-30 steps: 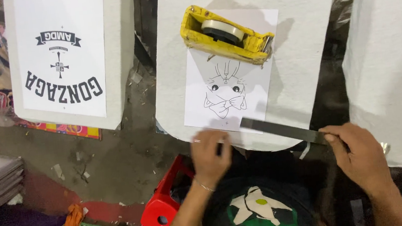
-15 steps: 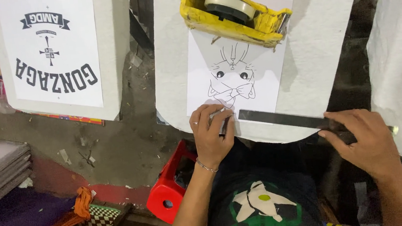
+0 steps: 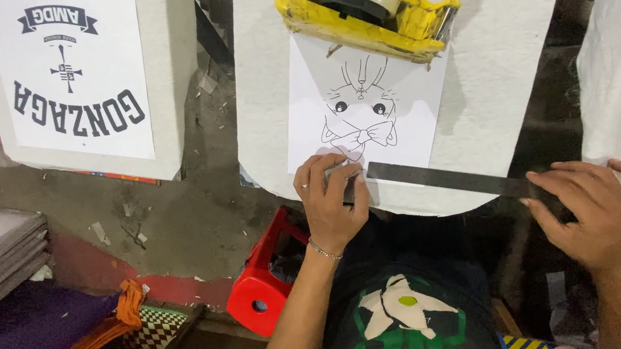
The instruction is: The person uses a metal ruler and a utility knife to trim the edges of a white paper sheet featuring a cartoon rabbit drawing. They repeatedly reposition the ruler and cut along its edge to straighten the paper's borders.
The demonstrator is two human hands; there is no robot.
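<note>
Two white padded boards are seen: the middle board (image 3: 500,77) carries a white sheet (image 3: 405,122) with a line-drawn cartoon face, a yellow tape dispenser (image 3: 362,7) on its top edge; the left board (image 3: 173,73) bears a white sign (image 3: 73,72) with dark lettering. Alignment is judged in hand: a dark ruler (image 3: 449,179) is pressed along the sheet's lower edge, left hand (image 3: 332,199) fingers curled on one end, right hand (image 3: 591,206) fingers spread flat on the other; squaring is called for next.

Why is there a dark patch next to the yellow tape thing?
Head view: the tape holder blocks the light and throws a shadow to its right on the white board; the drawing is bright and sharp; the floor under the left hand and right hand is dim.
</note>
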